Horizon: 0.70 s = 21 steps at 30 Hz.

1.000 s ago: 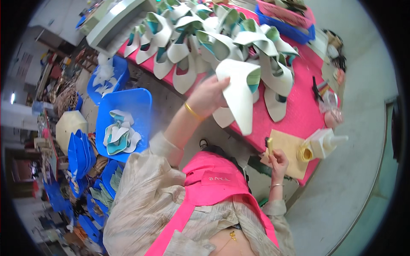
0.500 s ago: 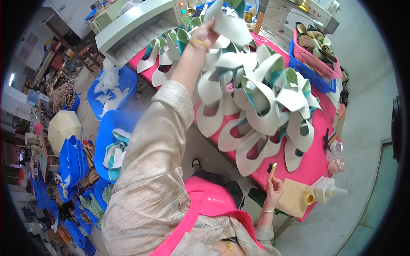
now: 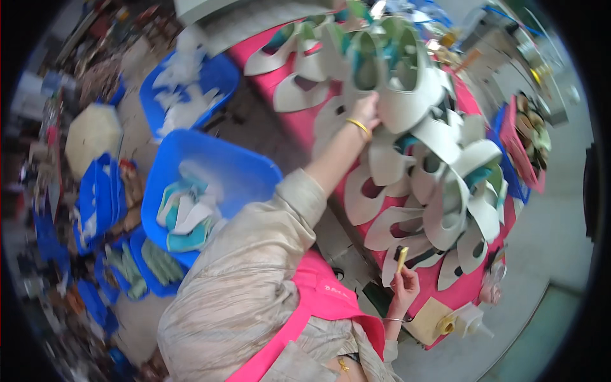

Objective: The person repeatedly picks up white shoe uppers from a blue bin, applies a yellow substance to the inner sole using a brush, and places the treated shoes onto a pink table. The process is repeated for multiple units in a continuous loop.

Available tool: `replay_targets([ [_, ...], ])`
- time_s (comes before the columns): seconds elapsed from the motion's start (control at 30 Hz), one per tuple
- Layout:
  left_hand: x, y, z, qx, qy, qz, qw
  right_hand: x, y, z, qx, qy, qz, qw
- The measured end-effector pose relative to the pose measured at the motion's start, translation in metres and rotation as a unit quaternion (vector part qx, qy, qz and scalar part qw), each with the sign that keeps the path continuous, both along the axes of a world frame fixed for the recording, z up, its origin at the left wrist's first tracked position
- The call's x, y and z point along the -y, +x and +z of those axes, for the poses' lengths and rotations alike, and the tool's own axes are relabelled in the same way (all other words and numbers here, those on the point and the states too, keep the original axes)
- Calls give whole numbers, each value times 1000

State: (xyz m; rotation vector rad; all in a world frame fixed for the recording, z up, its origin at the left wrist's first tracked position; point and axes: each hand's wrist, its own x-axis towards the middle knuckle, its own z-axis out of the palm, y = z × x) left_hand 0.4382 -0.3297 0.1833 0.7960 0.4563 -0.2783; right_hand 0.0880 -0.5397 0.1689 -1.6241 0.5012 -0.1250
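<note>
Our left hand has come down, so the white, rounded, leathery shoe top by its fingers may be placed, though we can't tell its grip, while our right hand pinches a thin yellow brush.

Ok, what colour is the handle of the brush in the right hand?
The brush handle is yellow; best seen in the head view.

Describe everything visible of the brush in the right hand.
The brush is small and slim, with a smooth, shiny yellow handle and a dark patch of bristles on the left side near its upper end. It points up in the view, leaning slightly right. The grip of the right hand covers its lower end. Behind it lie white shoes; contact with them cannot be told. Its material and any bristle wetness are unclear.
</note>
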Motion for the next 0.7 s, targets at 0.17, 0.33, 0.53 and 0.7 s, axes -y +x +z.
replay_targets([
  [0.17, -66, -126, -47, 126, 51, 8, 991, -39, 24, 6, -15, 7, 92, 996],
  [0.33, -209, -254, -170, -66, 250, 158, 953, -73, 48, -20, -118, -33, 274, 954],
  [0.53, -398, -357, -274, -251, 811, 89, 521, -134, 77, -54, -167, -17, 376, 912],
  [0.7, -437, -372, -295, -444, 720, -152, 512, -165, 88, -59, -193, -29, 413, 890],
])
